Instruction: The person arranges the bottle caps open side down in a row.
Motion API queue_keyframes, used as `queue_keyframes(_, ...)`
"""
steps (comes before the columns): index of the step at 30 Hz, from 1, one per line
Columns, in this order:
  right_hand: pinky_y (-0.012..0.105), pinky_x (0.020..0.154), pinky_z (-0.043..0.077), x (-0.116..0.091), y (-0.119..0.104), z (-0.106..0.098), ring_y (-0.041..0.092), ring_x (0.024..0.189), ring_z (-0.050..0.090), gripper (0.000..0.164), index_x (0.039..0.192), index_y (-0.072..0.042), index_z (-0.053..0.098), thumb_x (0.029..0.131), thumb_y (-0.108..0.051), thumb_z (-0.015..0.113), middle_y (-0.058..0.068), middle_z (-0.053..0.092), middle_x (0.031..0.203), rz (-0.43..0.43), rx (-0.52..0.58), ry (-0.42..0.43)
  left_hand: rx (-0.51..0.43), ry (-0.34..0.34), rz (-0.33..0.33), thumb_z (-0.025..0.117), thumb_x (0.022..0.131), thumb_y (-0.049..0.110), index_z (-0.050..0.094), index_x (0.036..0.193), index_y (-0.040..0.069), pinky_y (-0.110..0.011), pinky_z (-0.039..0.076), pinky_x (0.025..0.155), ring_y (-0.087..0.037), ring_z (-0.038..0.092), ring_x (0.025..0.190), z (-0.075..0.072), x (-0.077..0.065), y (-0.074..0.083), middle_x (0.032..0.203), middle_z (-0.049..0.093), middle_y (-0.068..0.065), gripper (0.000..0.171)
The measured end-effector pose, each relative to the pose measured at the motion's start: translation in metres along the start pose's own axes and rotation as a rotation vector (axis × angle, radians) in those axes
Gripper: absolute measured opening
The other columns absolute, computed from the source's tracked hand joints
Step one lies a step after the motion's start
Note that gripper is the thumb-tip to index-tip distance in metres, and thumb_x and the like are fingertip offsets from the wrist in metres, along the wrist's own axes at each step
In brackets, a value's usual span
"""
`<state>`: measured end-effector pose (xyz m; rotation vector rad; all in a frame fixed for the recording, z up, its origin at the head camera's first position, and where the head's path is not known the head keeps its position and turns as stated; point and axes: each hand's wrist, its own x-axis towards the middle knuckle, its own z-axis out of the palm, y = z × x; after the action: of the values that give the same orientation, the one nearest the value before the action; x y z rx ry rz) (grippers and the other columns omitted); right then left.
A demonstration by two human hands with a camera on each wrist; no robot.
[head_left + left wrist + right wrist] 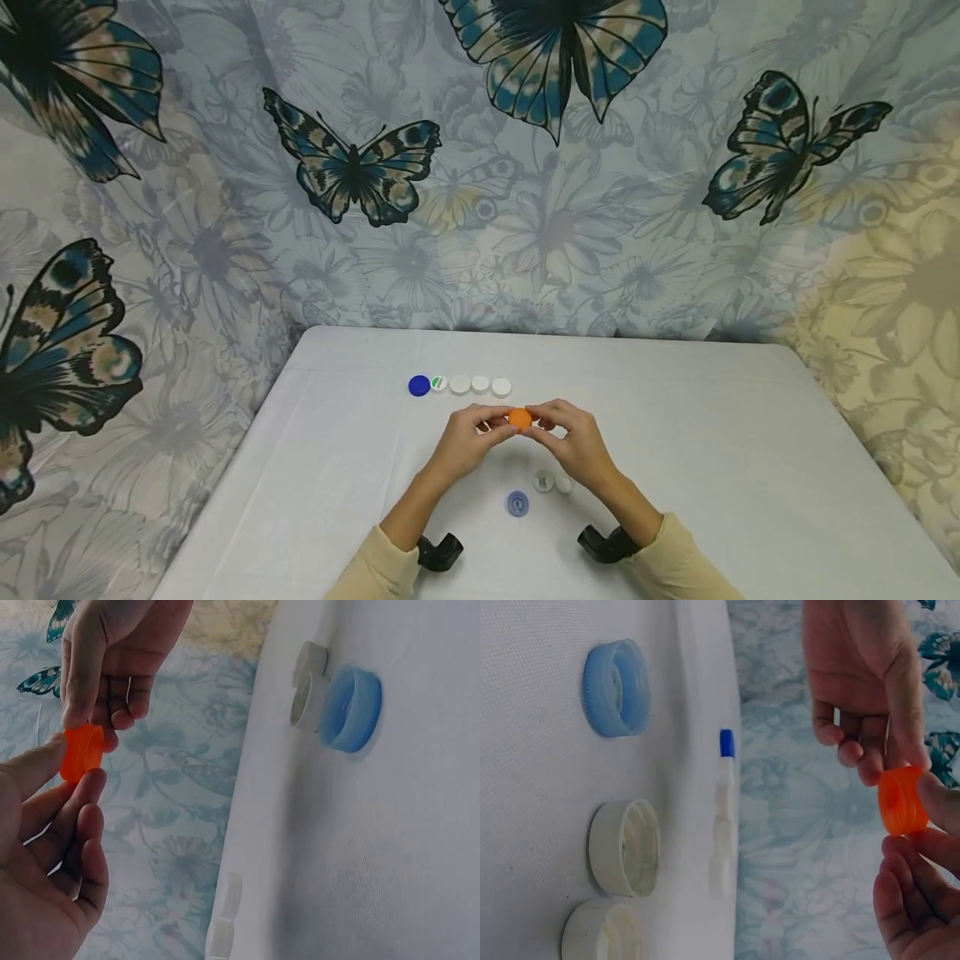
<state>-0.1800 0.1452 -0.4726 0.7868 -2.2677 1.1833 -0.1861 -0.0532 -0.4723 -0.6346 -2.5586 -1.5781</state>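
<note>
An orange bottle cap [520, 419] is held up above the white table between both hands. My left hand [462, 440] pinches its left side with thumb and fingers, and my right hand [576, 439] pinches the opposite side. In the left wrist view the orange cap [82, 754] shows its hollow side turned toward the table. Below the hands lie a light blue cap [517, 503] and two whitish caps, one of them [543, 481] beside the other [563, 483]. The right wrist view shows the light blue cap [617, 688] with its open side up.
Farther back on the table [337, 467] runs a row of caps: a dark blue one [419, 385] at the left end, a white one with a green mark [438, 383], then several plain white caps [480, 384]. Behind the table hangs a butterfly-patterned cloth [555, 233].
</note>
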Motion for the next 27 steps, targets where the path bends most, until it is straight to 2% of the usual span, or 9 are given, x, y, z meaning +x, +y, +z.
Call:
queue_keyframes(4,0.029,0.064,0.055,0.001,-0.002,-0.001,0.017,0.072,0.062,0.028,0.1,-0.001,0.074,0.073,-0.004,0.082,0.005,0.071,0.088,0.034,-0.005,-0.034,0.05,-0.039,0.02,0.071,0.089,0.025,0.073,0.112,0.006,-0.021,0.05,0.075,-0.01,0.058,0.081,-0.003,-0.001,-0.001,0.091,0.074,-0.003,0.03)
queue_keyframes(8,0.029,0.065,0.055,0.003,-0.005,-0.001,0.018,0.073,0.062,0.028,0.101,-0.001,0.074,0.075,-0.005,0.081,0.004,0.071,0.089,0.082,-0.013,-0.064,0.051,-0.029,0.047,0.07,0.089,0.025,0.071,0.114,0.005,-0.021,0.05,0.074,-0.012,0.06,0.08,-0.003,0.0,-0.002,0.088,0.073,-0.005,0.032)
queue_keyframes(14,0.028,0.066,0.055,0.008,-0.005,-0.001,0.016,0.073,0.061,0.027,0.101,0.0,0.074,0.076,-0.006,0.081,0.006,0.072,0.089,0.125,-0.01,-0.103,0.056,-0.021,0.049,0.073,0.086,0.022,0.07,0.112,0.005,-0.021,0.05,0.072,-0.013,0.061,0.078,-0.002,0.003,-0.003,0.084,0.073,-0.004,0.031)
queue_keyframes(20,0.025,0.067,0.055,0.015,0.002,-0.002,0.009,0.073,0.059,0.028,0.103,0.001,0.073,0.078,-0.008,0.08,0.005,0.072,0.089,0.177,-0.007,-0.174,0.142,-0.048,0.045,0.074,0.085,0.025,0.071,0.112,0.008,-0.02,0.047,0.07,-0.015,0.06,0.082,-0.002,0.014,-0.007,0.088,0.074,-0.003,0.032)
queue_keyframes(27,0.02,0.066,0.051,0.022,0.025,-0.001,0.007,0.071,0.056,0.027,0.105,0.002,0.073,0.08,-0.008,0.078,0.006,0.071,0.087,0.234,0.002,-0.24,0.26,-0.085,0.051,0.073,0.085,0.03,0.073,0.112,0.01,-0.023,0.048,0.076,-0.019,0.058,0.092,0.001,0.034,-0.014,0.101,0.072,-0.005,0.033)
